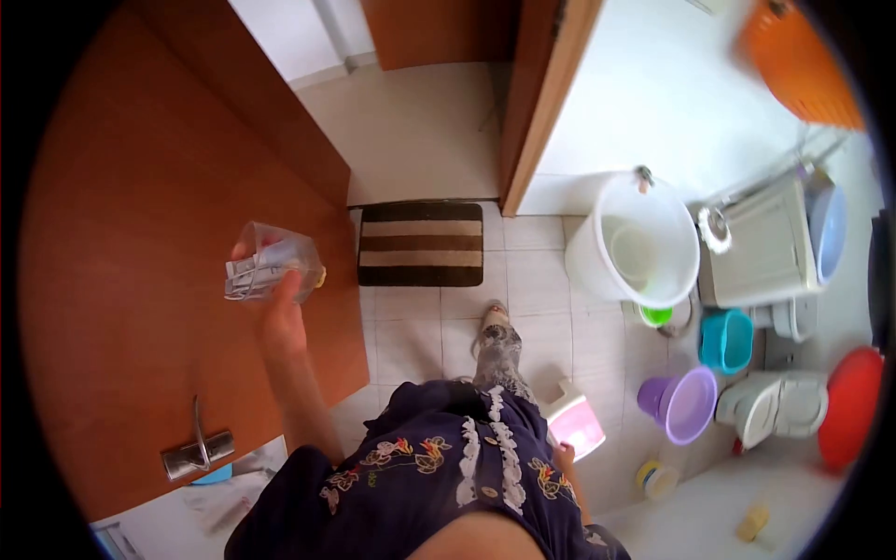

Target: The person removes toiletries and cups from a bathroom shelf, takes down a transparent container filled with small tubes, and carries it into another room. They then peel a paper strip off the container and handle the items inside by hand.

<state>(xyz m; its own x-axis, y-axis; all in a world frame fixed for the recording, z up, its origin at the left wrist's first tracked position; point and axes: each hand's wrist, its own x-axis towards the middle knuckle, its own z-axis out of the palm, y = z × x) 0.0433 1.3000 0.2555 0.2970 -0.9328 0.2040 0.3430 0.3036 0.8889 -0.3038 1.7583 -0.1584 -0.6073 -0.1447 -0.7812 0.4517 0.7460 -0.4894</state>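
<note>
Honestly, can't make out any text here. The clear container (297, 250) up against the brown door (177, 233) has some greyish marks showing, but they're way too blurry to read. No legible brands, numbers or signs on anything else either.

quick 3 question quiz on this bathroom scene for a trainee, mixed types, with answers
1. True or false: the left hand holds a clear container.
2. Which lies on the floor closest to the brown door?
a) purple bucket
b) striped mat
c) large white tub
3. Fill in the blank: the object at the right hand is white and ____.

Key: 1 true; 2 b; 3 pink
</note>
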